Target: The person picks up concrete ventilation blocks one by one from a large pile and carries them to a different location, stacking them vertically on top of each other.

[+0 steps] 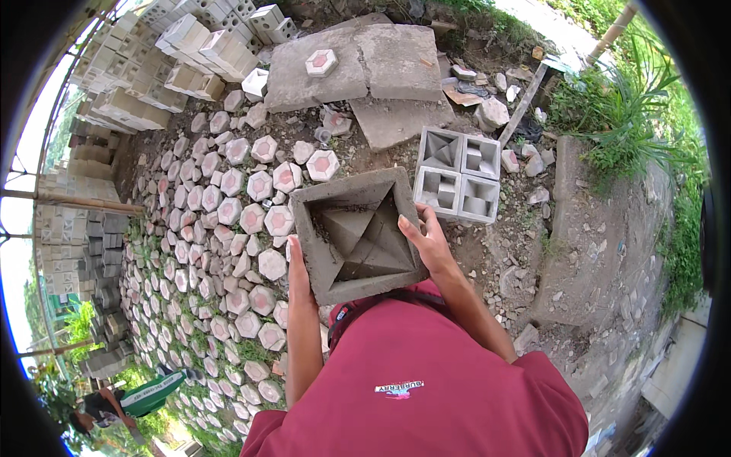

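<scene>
A faceted square concrete block [364,234] is grasped at opposite sides by the left hand [300,273] and right hand [432,245]; hexagonal pavers [279,221] are spread leftward.

1x maroon cloth shirt [415,350], near: sm. white print [399,389] w/ dk. lettering. 1x green cloth garment [154,393], left: white lettering.

Single fisheye view from head height, downward, close above the hands [432,245]
</scene>
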A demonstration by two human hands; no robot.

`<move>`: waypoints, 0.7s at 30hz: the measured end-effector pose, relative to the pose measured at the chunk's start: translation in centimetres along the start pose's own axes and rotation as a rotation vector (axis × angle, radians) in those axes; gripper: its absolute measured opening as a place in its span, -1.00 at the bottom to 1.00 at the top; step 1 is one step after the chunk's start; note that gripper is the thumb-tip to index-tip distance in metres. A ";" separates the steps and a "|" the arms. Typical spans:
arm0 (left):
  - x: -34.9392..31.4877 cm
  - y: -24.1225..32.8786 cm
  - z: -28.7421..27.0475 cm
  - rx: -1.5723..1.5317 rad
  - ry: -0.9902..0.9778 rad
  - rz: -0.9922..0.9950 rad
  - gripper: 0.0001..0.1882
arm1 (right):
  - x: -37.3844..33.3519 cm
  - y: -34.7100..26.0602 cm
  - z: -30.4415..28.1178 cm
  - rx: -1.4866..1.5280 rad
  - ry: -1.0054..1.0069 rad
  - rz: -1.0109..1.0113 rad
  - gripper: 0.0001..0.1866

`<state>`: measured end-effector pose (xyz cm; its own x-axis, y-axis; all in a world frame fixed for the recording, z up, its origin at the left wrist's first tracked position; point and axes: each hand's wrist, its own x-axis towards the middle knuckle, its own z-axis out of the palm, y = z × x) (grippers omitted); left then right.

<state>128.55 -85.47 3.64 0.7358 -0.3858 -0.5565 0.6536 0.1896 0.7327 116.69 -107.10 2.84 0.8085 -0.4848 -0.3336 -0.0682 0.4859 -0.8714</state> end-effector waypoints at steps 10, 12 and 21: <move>17.3 9.3 4.1 0.179 -0.082 -0.054 -0.17 | 15.0 -2.6 2.9 0.030 0.151 0.014 -0.15; 21.3 11.1 5.3 0.189 -0.085 -0.043 -0.16 | 19.1 -2.9 3.3 0.018 0.163 -0.015 -0.12; 33.3 18.3 12.9 0.256 -0.146 -0.051 -0.23 | 31.5 -9.1 4.3 -0.118 0.304 -0.043 -0.13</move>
<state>162.73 -106.48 3.61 0.6577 -0.5181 -0.5468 0.6097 -0.0601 0.7903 145.30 -123.64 1.79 0.6018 -0.7067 -0.3719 -0.1192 0.3810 -0.9168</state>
